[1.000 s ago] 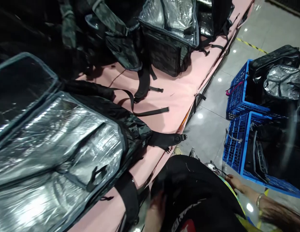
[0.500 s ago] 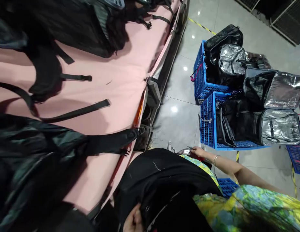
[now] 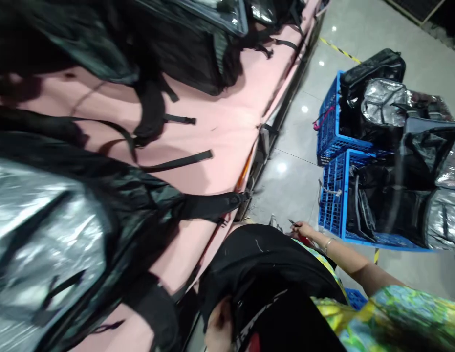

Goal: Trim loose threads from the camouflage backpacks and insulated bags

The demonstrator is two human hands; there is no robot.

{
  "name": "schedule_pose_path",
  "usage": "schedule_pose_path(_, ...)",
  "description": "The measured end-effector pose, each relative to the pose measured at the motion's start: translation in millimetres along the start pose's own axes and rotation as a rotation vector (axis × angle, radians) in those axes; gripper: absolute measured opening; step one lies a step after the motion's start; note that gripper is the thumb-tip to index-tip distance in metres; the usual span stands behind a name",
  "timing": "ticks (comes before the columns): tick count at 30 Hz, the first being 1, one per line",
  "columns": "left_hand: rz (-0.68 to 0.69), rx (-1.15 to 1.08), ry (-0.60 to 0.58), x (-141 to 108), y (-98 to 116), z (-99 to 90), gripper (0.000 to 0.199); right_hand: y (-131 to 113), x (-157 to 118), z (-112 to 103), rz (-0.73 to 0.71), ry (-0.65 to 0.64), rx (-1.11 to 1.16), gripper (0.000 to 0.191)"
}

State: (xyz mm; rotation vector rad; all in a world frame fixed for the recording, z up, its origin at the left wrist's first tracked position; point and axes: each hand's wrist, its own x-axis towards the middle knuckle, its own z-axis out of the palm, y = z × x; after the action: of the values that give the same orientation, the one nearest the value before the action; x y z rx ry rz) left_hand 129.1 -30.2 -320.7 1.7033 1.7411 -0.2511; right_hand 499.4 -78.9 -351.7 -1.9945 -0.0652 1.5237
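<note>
My right hand (image 3: 305,230) is stretched out low over the floor, a bracelet on its wrist. Its fingers are closed on a small pointed tool (image 3: 293,223), whose dark tip sticks out; its exact kind is too small to make out. Something red shows just below that hand. At the bottom edge, my left hand (image 3: 220,325) lies against the black apron (image 3: 264,254) over my lap, its fingers smeared by motion. On the pink-covered table (image 3: 230,117) to the left lies a black bag (image 3: 139,190) with a silver lining (image 3: 47,234), its strap reaching the table edge.
More black bags (image 3: 190,54) with loose straps lie at the table's far end. Right of the table, on the grey tiled floor (image 3: 286,171), stand blue plastic crates (image 3: 332,195) filled with black and silver-lined bags. Yellow-black tape (image 3: 339,49) marks the floor.
The view has swung left, so the table and crates sit farther right and the silver-lined bag shows. My left hand has blurred against the apron. My right hand still holds the small pointed tool.
</note>
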Motion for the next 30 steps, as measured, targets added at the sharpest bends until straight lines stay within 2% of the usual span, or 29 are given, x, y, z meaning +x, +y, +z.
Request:
schedule_pose_path(4, 0.006, -0.203, 0.019, 1.4, 20.3, -9.1, 0.031, -38.6, 0.3, 32.1, -0.164, -0.098, 0.152, 0.033)
schedule_pose_path(6, 0.038, -0.295, 0.046, 2.6, 34.4, -14.3, 0.034, -62.1, -6.5, 58.8, -0.265, -0.213, 0.202, 0.041)
schedule_pose_path(9, 0.096, -0.482, 0.059, 3.4, 61.5, -23.5, 0.040, -89.1, -32.0, 108.1, -0.381, -0.448, 0.213, 0.046)
schedule_pose_path(13, 0.200, -0.723, 0.148, 0.6, 89.4, -35.3, 0.050, -92.6, -79.7, 168.3, -0.478, -0.762, 0.051, 0.049)
schedule_pose_path(16, 0.179, -0.564, 0.240, -1.8, 85.1, -39.3, 0.041, -84.2, -99.6, 191.1, -0.651, -0.863, -0.197, 0.046)
schedule_pose_path(18, 0.116, -0.466, 0.274, -0.5, 72.7, -41.1, 0.035, -85.8, -96.4, 193.6, -0.825, -0.802, -0.415, 0.042)
schedule_pose_path(20, 0.105, -0.387, 0.323, 6.0, 59.8, -44.6, 0.036, -95.1, -81.2, 188.0, -0.947, -0.602, -0.729, 0.045)
schedule_pose_path(22, 0.160, -0.299, 0.343, 18.9, 52.9, -50.5, 0.037, -107.0, -61.0, 177.3, -0.949, -0.327, -1.082, 0.049)
schedule_pose_path(24, 0.235, -0.234, 0.322, 37.0, 55.6, -57.4, 0.035, -114.8, -43.9, 165.1, -0.878, -0.165, -1.320, 0.051)
schedule_pose_path(27, 0.281, -0.188, 0.295, 66.4, 76.9, -64.9, 0.034, -113.1, -34.0, 151.1, -0.825, -0.138, -1.413, 0.062)
schedule_pose_path(30, 0.280, -0.148, 0.341, 83.4, 105.4, -66.0, 0.042, -105.9, -37.6, 146.0, -0.809, -0.129, -1.449, 0.069)
